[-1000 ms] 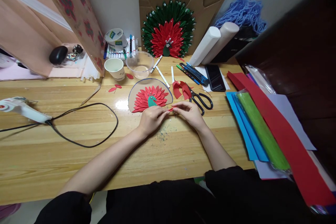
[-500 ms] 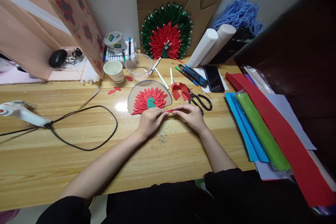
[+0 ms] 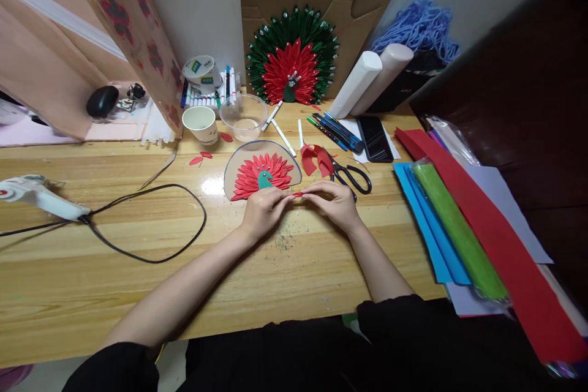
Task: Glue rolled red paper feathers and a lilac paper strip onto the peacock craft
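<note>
Between my hands is a small red paper petal [image 3: 298, 194], pinched at both ends. My left hand [image 3: 265, 211] grips its left end, and my right hand [image 3: 337, 203] grips the other. Just behind my left hand lies a half-round cardboard piece [image 3: 234, 165] with red paper petals [image 3: 250, 174] and a green bird's head and neck [image 3: 265, 180] on it. Beyond my right hand are red paper scraps [image 3: 316, 159] and black-handled scissors [image 3: 361, 179], partly hidden by the hand.
Left on the wooden table [image 3: 220, 300] lies a white glue gun [image 3: 46, 197] with a looped black cord. A paper cup [image 3: 201, 125], a clear bowl [image 3: 243, 119], pens [image 3: 335, 131] and a phone [image 3: 374, 138] stand behind. Coloured sheets [image 3: 487, 226] cover the right edge.
The red petal between my fingertips looks slightly turned, showing more of its surface. Both hands stay in nearly the same place.
</note>
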The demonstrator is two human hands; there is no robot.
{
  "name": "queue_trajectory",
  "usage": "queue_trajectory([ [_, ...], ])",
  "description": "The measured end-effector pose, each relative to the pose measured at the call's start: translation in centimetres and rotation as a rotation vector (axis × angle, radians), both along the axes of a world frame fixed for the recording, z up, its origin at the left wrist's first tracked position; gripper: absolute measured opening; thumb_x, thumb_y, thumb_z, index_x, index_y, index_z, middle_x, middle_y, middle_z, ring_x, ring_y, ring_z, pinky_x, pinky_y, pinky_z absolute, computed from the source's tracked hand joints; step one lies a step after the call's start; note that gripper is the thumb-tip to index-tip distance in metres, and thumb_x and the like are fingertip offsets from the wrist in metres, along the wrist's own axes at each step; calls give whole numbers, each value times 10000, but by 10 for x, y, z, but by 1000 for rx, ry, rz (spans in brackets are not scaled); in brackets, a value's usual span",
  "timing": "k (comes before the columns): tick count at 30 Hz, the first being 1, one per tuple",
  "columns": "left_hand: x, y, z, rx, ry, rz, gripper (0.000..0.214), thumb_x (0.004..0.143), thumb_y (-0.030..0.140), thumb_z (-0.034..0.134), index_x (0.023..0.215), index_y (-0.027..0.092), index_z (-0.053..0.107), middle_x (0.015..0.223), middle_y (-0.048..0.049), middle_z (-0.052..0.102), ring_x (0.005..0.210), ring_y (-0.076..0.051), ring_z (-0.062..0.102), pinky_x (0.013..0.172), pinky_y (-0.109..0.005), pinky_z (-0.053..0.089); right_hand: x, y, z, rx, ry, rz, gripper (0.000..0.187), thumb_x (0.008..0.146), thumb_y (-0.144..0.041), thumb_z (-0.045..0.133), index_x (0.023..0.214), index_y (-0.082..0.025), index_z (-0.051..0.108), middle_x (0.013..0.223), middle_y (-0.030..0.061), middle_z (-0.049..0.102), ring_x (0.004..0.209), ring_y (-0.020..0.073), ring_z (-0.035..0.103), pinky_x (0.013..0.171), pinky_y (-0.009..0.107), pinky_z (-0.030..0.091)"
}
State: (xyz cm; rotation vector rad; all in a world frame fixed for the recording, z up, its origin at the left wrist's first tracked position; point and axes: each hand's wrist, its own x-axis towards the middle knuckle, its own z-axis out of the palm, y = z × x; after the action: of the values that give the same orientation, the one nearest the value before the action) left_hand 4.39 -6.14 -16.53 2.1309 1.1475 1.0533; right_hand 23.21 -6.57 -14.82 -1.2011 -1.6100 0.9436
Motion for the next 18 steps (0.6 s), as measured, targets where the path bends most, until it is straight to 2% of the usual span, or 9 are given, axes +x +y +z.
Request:
queue_trajectory([
  [6, 0, 0, 1, -3, -7, -20, 186, 852, 272, 529, 840, 166, 681, 808, -69, 711, 728, -154, 643, 667, -264, 485, -2, -1, 0, -133, 44, 84, 153, 742, -311, 666, 836, -204, 721, 838, 54, 708, 783, 182, 661, 757, 330, 532],
  [18, 0, 0, 3, 8, 12, -8, 200, 857, 286, 520, 818, 164, 674, 778, -68, 707, 704, -151, 631, 654, -261, 474, 1, -1, -2, 27, -116, -28, 86, 759, -269, 657, 792, -237, 730, 792, 27, 724, 722, 182, 665, 708, 317, 531],
])
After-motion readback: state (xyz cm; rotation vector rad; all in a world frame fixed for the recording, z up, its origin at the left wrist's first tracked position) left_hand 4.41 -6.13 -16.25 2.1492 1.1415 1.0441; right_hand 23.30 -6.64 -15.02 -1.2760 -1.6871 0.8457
